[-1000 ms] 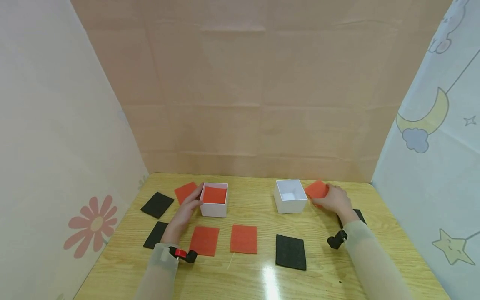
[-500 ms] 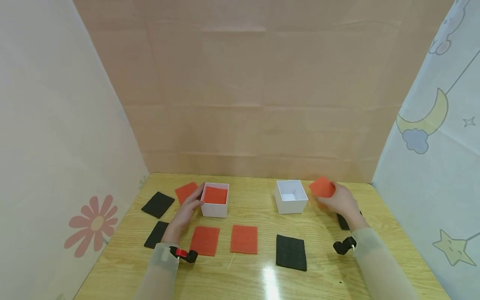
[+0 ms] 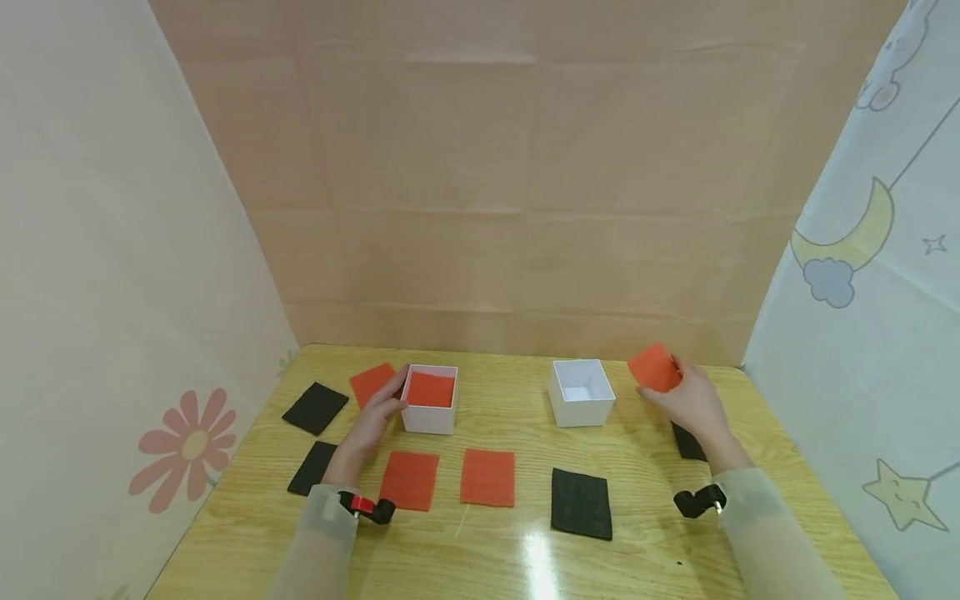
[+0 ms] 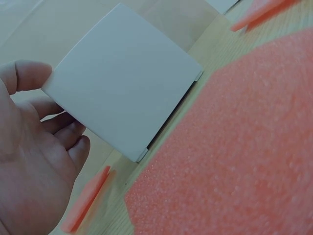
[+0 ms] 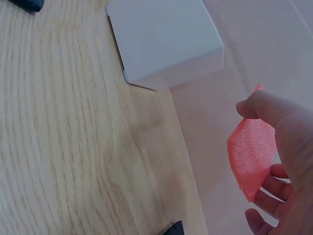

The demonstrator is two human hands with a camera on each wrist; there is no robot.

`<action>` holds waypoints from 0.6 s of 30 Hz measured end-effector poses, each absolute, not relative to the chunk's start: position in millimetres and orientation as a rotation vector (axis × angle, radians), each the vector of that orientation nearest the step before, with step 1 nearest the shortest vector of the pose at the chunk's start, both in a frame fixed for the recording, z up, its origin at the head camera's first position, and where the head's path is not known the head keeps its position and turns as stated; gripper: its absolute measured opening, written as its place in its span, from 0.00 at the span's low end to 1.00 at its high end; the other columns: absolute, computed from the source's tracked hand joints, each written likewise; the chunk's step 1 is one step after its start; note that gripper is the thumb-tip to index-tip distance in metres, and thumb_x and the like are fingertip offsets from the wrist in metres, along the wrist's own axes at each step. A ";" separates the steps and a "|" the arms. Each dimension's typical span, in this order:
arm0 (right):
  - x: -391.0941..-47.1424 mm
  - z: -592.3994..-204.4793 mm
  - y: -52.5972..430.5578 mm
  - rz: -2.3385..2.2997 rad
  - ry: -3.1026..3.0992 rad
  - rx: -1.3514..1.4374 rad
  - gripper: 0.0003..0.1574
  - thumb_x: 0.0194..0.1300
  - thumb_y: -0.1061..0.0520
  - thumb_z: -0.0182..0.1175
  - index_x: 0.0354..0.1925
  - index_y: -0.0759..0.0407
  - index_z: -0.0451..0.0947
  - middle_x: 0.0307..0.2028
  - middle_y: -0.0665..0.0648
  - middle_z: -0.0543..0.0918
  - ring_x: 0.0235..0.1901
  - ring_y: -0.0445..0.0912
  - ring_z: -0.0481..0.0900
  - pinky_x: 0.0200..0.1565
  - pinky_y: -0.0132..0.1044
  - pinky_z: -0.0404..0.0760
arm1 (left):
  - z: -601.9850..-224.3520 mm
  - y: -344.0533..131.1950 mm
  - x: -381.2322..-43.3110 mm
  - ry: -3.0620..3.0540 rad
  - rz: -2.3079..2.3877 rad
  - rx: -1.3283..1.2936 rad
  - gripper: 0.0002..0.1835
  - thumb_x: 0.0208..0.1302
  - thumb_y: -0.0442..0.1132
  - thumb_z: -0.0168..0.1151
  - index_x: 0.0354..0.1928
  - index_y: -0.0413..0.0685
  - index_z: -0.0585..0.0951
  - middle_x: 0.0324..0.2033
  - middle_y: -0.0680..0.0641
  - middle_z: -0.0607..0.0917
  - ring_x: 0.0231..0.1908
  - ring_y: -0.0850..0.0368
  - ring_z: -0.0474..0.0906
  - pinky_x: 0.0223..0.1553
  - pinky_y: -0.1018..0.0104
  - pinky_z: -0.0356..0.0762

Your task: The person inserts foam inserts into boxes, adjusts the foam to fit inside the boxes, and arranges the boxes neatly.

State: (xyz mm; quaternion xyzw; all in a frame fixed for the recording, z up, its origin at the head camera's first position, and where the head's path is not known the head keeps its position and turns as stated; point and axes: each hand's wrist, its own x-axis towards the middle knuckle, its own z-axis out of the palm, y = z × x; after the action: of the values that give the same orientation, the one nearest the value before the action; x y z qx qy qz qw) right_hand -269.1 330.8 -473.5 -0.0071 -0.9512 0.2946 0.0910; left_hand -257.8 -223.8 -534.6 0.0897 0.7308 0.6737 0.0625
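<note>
My left hand (image 3: pixel 373 418) grips the left side of a white open-topped box (image 3: pixel 428 421), which holds a red foam square (image 3: pixel 430 390). In the left wrist view, the thumb and fingers sit at one upright edge of that box (image 4: pixel 124 83). At the right, my right hand (image 3: pixel 699 407) pinches another red foam square (image 3: pixel 654 367) by its edge, raised above the table. The right wrist view shows this square (image 5: pixel 252 152) bent between thumb and fingers. A second white box (image 3: pixel 582 412), with nothing inside, stands left of the right hand.
Red squares lie behind the left hand (image 3: pixel 371 383) and in front of the left box (image 3: pixel 487 477). Black squares lie at the left (image 3: pixel 315 408), front right (image 3: pixel 582 504) and under the right wrist (image 3: pixel 688 443). A brown covered wall (image 3: pixel 517 250) closes off the back.
My right hand has lifted the red foam square and shifted right, away from the right box. The left hand stays at its box.
</note>
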 end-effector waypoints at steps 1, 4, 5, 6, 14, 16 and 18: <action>-268.0 -472.5 329.4 0.876 -2.822 -0.015 0.64 0.68 0.36 0.71 0.80 0.74 0.54 0.66 0.79 0.69 0.58 0.71 0.72 0.55 0.69 0.77 | -534.6 -223.9 -257.8 2.209 2.038 0.271 0.37 0.81 0.35 0.47 0.87 0.57 0.54 0.86 0.53 0.50 0.84 0.48 0.41 0.81 0.39 0.40; -264.3 -469.4 324.1 0.869 -2.804 0.003 0.64 0.68 0.36 0.71 0.80 0.72 0.55 0.67 0.78 0.69 0.59 0.71 0.72 0.55 0.69 0.77 | -534.3 -224.1 -257.6 2.206 2.042 0.273 0.37 0.81 0.35 0.47 0.87 0.56 0.54 0.86 0.52 0.50 0.84 0.47 0.41 0.81 0.39 0.41; -263.1 -468.4 322.4 0.868 -2.797 0.010 0.63 0.68 0.36 0.71 0.81 0.72 0.56 0.67 0.78 0.69 0.59 0.71 0.72 0.55 0.69 0.77 | -534.2 -224.2 -257.7 2.206 2.045 0.274 0.37 0.81 0.35 0.47 0.87 0.56 0.54 0.86 0.51 0.51 0.84 0.47 0.41 0.81 0.39 0.41; -261.9 -467.4 320.5 0.865 -2.789 0.019 0.63 0.68 0.36 0.72 0.80 0.72 0.56 0.67 0.77 0.70 0.59 0.71 0.72 0.54 0.69 0.77 | -534.1 -224.2 -257.7 2.204 2.045 0.273 0.37 0.81 0.35 0.47 0.87 0.56 0.54 0.86 0.51 0.51 0.84 0.47 0.41 0.81 0.39 0.41; -253.7 -462.3 310.5 0.862 -2.743 0.096 0.60 0.67 0.38 0.73 0.79 0.71 0.60 0.64 0.75 0.72 0.59 0.70 0.72 0.53 0.70 0.77 | -533.9 -224.8 -258.9 2.218 2.028 0.269 0.37 0.81 0.36 0.48 0.87 0.57 0.54 0.86 0.51 0.50 0.84 0.47 0.41 0.81 0.40 0.41; -251.3 -461.9 308.7 0.869 -2.742 0.104 0.60 0.67 0.38 0.74 0.79 0.71 0.60 0.65 0.75 0.72 0.60 0.70 0.71 0.53 0.70 0.78 | -534.7 -225.0 -259.2 2.220 2.026 0.267 0.37 0.81 0.36 0.48 0.87 0.58 0.54 0.86 0.52 0.50 0.84 0.47 0.41 0.81 0.39 0.40; -248.6 -461.5 306.9 0.875 -2.739 0.107 0.60 0.67 0.38 0.74 0.79 0.70 0.60 0.65 0.75 0.71 0.60 0.70 0.71 0.53 0.70 0.78 | -535.2 -225.1 -259.4 2.219 2.024 0.264 0.37 0.81 0.36 0.48 0.87 0.59 0.54 0.86 0.52 0.51 0.84 0.47 0.41 0.81 0.38 0.40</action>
State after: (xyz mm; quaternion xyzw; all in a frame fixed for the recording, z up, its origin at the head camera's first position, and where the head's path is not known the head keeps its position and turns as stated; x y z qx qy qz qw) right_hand -248.6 306.9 -461.5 0.0370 -0.9437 0.3013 0.1315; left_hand -259.4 -225.1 -535.2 0.0874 0.7345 0.6700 0.0631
